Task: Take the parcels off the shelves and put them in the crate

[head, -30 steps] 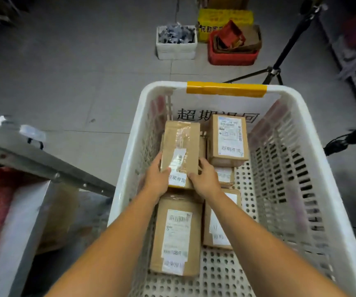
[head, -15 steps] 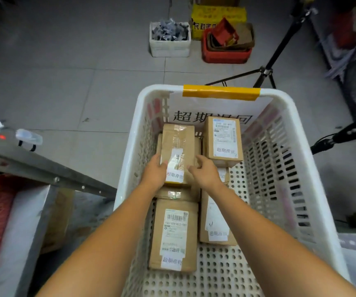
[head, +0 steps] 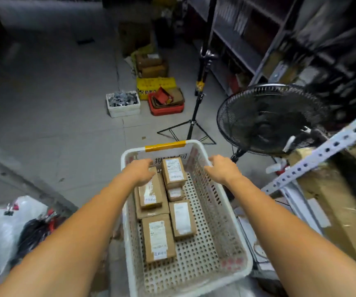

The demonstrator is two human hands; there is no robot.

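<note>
Right hand (head: 222,169) has left the parcel (head: 150,192) — now at the crate (head: 246,259) rim.

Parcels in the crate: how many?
6: near-left parcel, near-right parcel, small middle parcel, far-right parcel, top stacked parcel on bottom parcel, far left. Others may hide beneath.

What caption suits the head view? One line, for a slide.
Empty left hand and right hand hover over the white crate of labelled parcels, fan beside.

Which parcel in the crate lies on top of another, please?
The far-left parcel by the left hand: a wider parcel shows beneath it.
</note>
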